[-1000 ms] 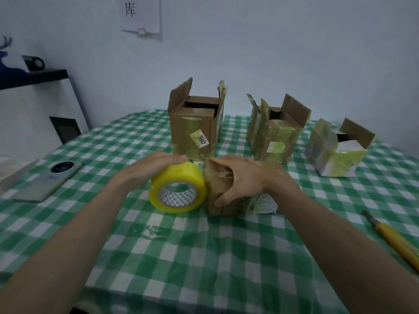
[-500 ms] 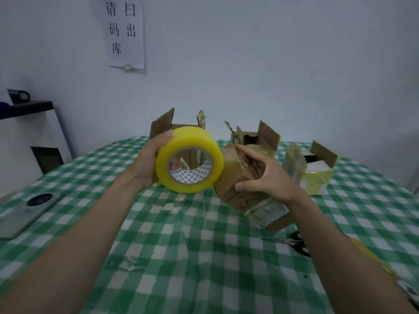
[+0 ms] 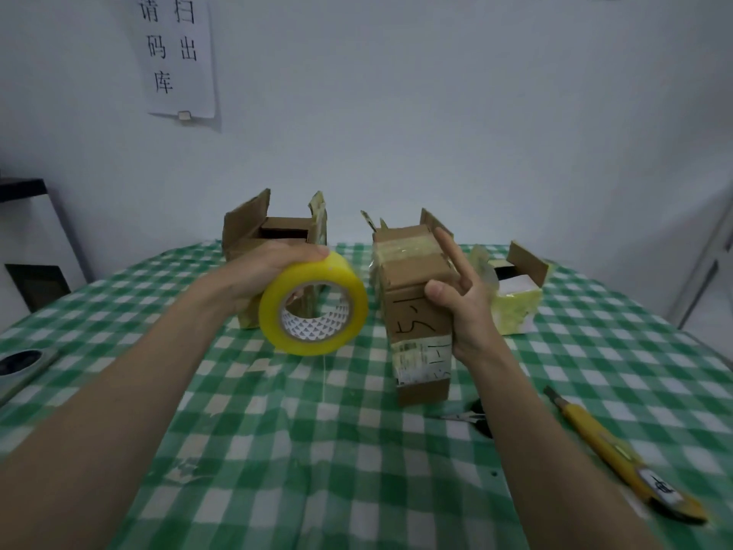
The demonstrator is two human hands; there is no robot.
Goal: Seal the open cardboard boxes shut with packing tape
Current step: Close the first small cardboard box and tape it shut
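My left hand (image 3: 269, 271) grips a yellow roll of packing tape (image 3: 313, 303) from above, raised over the green checked table (image 3: 277, 450). My right hand (image 3: 462, 303) holds a small cardboard box (image 3: 414, 311) on end, thumb on its front and index finger pointing up. That box carries tape across its top and a white label low down; I cannot tell whether its lower end touches the cloth. Roll and box are a small gap apart. Three open boxes stand behind: a back left box (image 3: 273, 232), a middle box (image 3: 434, 222) mostly hidden, and a yellowish right box (image 3: 515, 299).
A yellow utility knife (image 3: 618, 458) lies at the right front. Scissors (image 3: 474, 418) show partly under my right forearm. A phone (image 3: 20, 367) lies at the left edge. A paper sign (image 3: 178, 53) hangs on the wall. A white cabinet (image 3: 27, 248) stands at the left.
Both hands lifted the tape roll and the small box off the cloth. The box has turned from lying to standing on end, and the roll has drawn apart from it.
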